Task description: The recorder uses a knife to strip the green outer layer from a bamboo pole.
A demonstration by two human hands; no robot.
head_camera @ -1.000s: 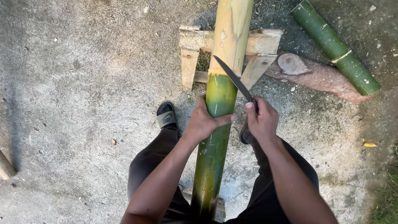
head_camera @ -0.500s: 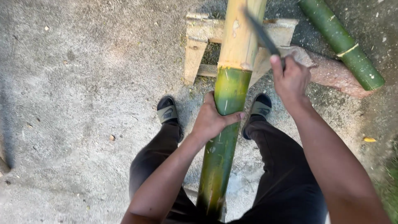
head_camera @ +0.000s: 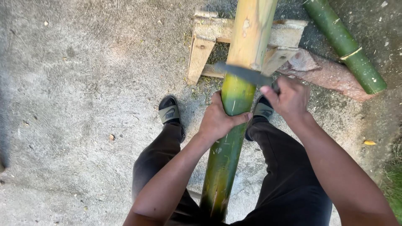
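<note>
Long bamboo pole running up the middle of the view from between the legs, far end resting on a low wooden stand. Green-skinned on the near stretch, pale and stripped bare on the far stretch, with the border between the two just above the hands. Held tilted, passing between both knees.

Left hand clamped around the green part from the left, fingers wrapped across the front of the pole and pressed tight against the skin. Right hand just to the right of the pole, clenched on the handle of a dark-bladed knife. Blade lying crosswise over the pole, right at the line where green meets stripped wood, blurred by motion, tip pointing left past the pole's edge. Right hand apart from the pole itself, slightly farther up it than the left.

Dark trousers either side of the pole, grey slide sandals planted on the concrete ground. Beyond the stand, a reddish-brown log lying on the ground, and a second, shorter green bamboo section slanting across the upper right corner. Patch of grass at the right edge.
</note>
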